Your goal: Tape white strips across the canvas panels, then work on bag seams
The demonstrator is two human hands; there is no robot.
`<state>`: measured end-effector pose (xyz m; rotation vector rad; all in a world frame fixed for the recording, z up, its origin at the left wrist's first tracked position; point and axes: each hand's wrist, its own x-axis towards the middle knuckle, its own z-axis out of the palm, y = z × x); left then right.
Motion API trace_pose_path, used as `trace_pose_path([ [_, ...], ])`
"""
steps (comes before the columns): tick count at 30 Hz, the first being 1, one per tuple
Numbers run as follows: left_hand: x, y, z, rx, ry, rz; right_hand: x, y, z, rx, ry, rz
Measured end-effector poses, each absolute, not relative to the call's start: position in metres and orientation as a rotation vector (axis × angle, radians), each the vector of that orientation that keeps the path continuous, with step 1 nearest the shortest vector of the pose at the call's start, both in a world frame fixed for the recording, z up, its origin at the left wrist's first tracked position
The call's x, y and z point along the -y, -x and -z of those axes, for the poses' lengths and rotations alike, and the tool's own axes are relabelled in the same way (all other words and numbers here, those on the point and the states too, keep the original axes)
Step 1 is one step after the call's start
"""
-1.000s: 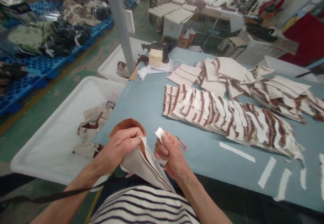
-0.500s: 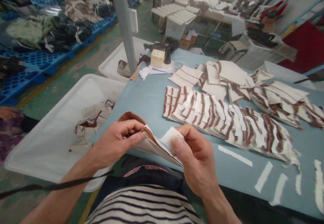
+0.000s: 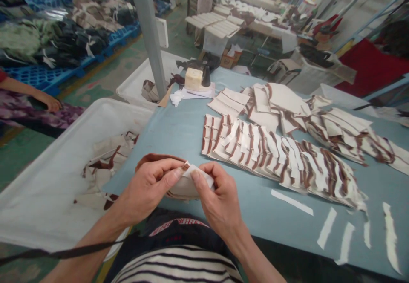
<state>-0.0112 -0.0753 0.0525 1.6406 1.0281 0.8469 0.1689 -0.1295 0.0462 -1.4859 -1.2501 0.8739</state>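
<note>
Near the table's front edge, my left hand pinches the edge of a cream fabric piece with brown trim. My right hand is closed on a white strip, its thumb on top. The strip's end lies against the fabric edge, close to my left fingertips. Part of the fabric is hidden behind both hands. To the right lies an overlapping row of cream pieces with brown edging, with white strips laid across many of them. Several loose white strips are on the blue table.
A pile of cream pieces covers the table's far side. A yellowish block stands by a grey post. At left is a white bin holding fabric pieces. Beyond it, another person's hand rests on patterned clothing.
My right hand has moved left with the white strip, bringing it onto the fabric edge beside my left fingers. The other person's arm has come further into view at left.
</note>
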Motion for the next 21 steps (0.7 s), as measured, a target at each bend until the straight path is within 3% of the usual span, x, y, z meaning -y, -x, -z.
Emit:
trace_pose_path([
  [21,0.057,0.001,-0.059,-1.111,-1.565,-0.869,0.097,-0.153,-0.029,1.159,1.541,-0.720],
])
